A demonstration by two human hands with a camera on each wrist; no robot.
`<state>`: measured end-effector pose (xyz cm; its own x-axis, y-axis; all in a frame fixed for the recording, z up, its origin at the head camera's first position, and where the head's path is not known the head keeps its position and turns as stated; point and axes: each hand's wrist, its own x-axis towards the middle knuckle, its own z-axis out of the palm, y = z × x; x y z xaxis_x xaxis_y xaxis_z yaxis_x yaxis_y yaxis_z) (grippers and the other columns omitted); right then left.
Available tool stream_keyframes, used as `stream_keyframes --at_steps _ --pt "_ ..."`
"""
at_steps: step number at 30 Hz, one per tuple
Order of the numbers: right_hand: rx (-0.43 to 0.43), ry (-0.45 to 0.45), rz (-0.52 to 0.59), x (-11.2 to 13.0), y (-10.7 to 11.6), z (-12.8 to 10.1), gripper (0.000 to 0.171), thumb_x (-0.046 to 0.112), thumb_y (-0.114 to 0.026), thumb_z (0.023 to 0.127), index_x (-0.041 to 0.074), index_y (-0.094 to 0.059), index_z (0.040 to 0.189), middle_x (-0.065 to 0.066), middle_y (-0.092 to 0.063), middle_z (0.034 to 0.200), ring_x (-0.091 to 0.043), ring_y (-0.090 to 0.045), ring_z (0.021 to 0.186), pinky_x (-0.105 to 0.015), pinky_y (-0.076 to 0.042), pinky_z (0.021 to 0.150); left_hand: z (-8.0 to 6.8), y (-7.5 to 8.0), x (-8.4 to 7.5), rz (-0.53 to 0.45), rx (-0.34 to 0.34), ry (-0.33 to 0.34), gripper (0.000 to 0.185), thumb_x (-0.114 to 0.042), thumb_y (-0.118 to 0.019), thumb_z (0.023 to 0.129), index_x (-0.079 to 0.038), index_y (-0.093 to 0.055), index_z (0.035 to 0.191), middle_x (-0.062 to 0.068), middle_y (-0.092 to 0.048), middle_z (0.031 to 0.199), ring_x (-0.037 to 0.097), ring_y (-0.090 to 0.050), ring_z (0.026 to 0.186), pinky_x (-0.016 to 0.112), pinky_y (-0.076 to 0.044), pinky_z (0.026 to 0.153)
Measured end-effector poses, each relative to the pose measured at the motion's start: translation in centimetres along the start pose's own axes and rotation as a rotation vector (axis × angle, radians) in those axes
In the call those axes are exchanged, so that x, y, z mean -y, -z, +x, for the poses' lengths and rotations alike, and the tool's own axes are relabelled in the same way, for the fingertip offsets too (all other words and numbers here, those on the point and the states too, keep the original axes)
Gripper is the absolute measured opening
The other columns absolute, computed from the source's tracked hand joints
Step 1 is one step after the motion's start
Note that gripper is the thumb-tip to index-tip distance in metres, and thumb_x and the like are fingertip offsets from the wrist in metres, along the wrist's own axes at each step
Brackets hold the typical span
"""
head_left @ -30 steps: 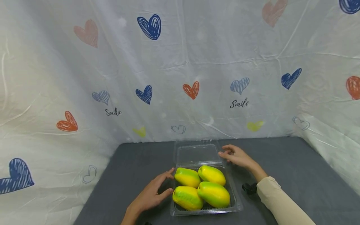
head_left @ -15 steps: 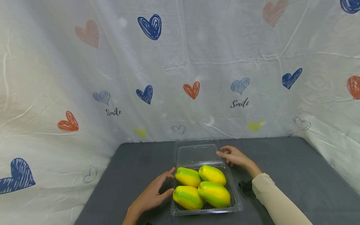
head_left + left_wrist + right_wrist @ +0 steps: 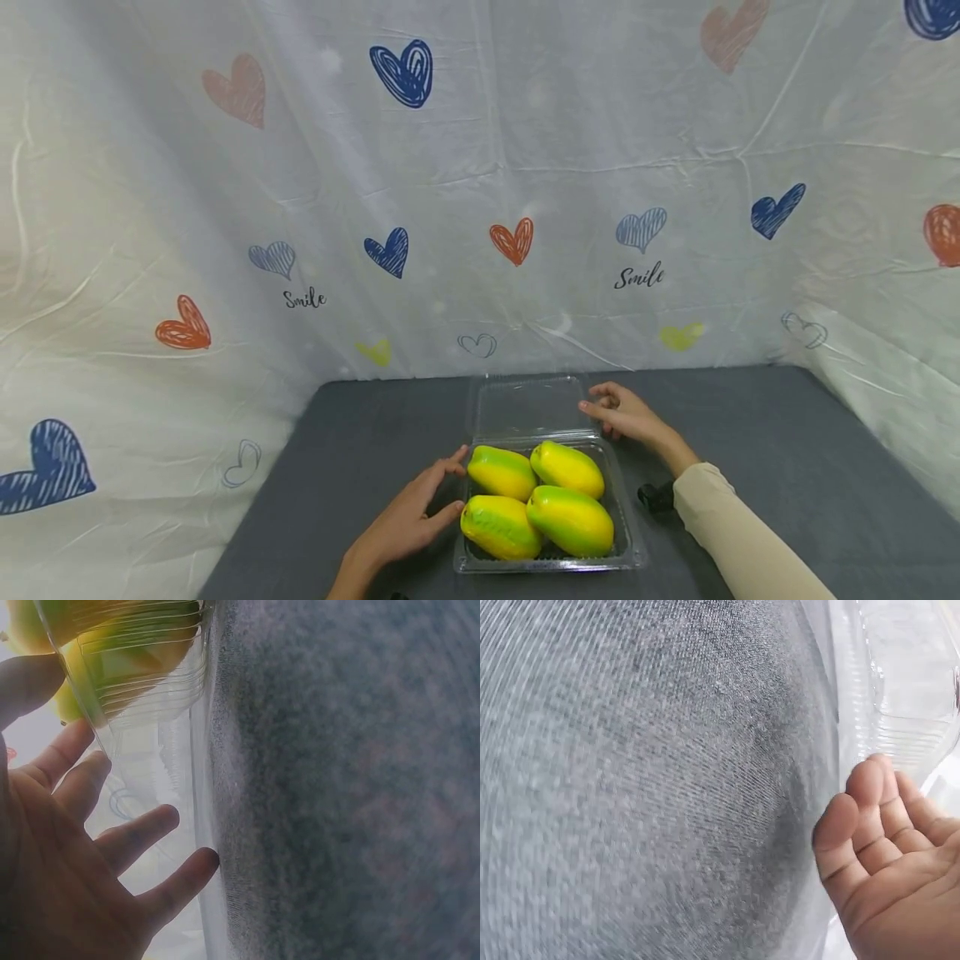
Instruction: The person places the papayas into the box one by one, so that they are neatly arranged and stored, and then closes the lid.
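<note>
From the head camera I see the clear plastic clamshell box (image 3: 626, 533) sitting near the front edge of the dark grey felt table (image 3: 787, 450), with bare felt well out to both sides and the heart-printed white sheet (image 3: 480, 183) closing in behind. Four yellow-green plastic mangoes (image 3: 538, 500) fill the tray, and its hinged clear lid (image 3: 528, 406) lies open flat behind it. My left hand (image 3: 408, 517) rests against the tray's left wall, fingers spread and relaxed, gripping nothing; my right hand (image 3: 628, 414) sits at the lid's right edge, fingers loosely bent — I cannot tell whether they touch it. In the left wrist view the left hand (image 3: 67, 847) is splayed, fingertips on the felt just beside the tray's ribbed wall (image 3: 142, 682), fruit showing through it. In the right wrist view the right hand (image 3: 889, 862) is cupped and slack — holding nothing — with the lid's rim (image 3: 900, 682) just beyond the fingertips and grey felt wide open to the left.
</note>
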<state>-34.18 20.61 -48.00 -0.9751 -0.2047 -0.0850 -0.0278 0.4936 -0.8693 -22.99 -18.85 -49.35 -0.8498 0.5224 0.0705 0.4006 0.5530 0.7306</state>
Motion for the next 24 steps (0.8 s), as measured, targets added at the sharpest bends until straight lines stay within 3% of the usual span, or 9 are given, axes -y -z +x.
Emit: stream_keyframes --at_steps 8,17,24 --pt "-0.112 0.184 -0.090 0.6 0.5 -0.5 0.063 0.038 -0.071 0.096 0.000 -0.049 0.142 -0.016 -0.063 0.112 -0.018 -0.059 0.084 -0.031 -0.051 0.069 -0.1 0.0 -0.1 0.013 -0.005 -0.008 0.044 -0.053 -0.055 0.102 -0.025 -0.046 0.135 -0.008 -0.023 0.169 0.032 -0.031 0.154 0.066 -0.034 0.114" --pt "-0.181 0.282 -0.125 1.7 1.0 -2.2 0.062 0.036 -0.074 0.094 0.006 -0.050 0.143 -0.017 -0.063 0.116 -0.016 -0.057 0.076 -0.029 -0.049 0.063 0.0 -0.1 -0.4 0.029 -0.016 -0.017 0.044 -0.053 -0.054 0.102 -0.025 -0.046 0.136 -0.002 -0.025 0.170 0.034 -0.031 0.154 0.068 -0.034 0.114" --pt "-0.210 0.353 -0.101 2.2 1.3 -3.4 0.062 0.030 -0.076 0.093 0.007 -0.050 0.145 -0.015 -0.064 0.116 -0.013 -0.058 0.080 -0.026 -0.051 0.070 -0.1 -0.2 -0.6 0.037 -0.019 -0.014 0.045 -0.054 -0.052 0.103 -0.026 -0.045 0.136 -0.002 -0.024 0.170 0.033 -0.032 0.154 0.067 -0.035 0.113"
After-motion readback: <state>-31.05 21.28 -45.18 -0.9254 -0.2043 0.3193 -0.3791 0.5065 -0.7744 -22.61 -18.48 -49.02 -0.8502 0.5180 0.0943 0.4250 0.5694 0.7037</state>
